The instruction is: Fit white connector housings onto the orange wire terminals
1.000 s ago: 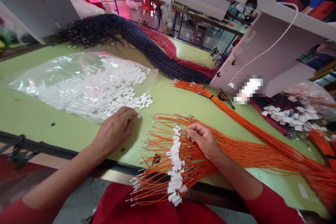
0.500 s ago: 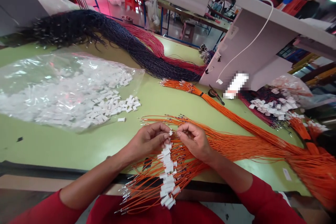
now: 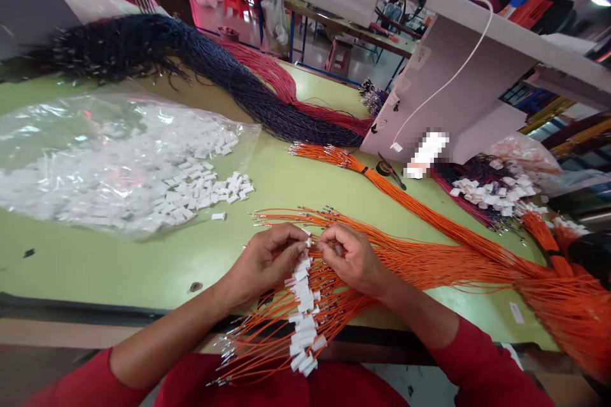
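My left hand (image 3: 267, 264) pinches a small white plastic connector housing (image 3: 308, 242) between thumb and forefinger. Just to its right, my right hand (image 3: 352, 259) has its thumb and forefinger pressed together on an orange wire, whose tip points at the housing; the fingers hide most of it. Below both hands, a row of white housings (image 3: 303, 324) sits on orange wires (image 3: 267, 337) with loose metal-tipped ends at the left. More orange wires (image 3: 429, 267) run from under my right hand toward the right side of the table.
A clear plastic bag (image 3: 119, 172) spills white housings onto the green table (image 3: 191, 261). Behind lie dark blue wires (image 3: 229, 76), red wires (image 3: 281, 79) and a tied orange bundle (image 3: 405, 203). Black-handled snips (image 3: 392, 172) rest near a grey panel (image 3: 458, 89). Housings on wires (image 3: 501, 194) lie right.
Both hands stay close together, the right fingertips slightly nearer the left. The view has shifted a little. A person now shows at the back left.
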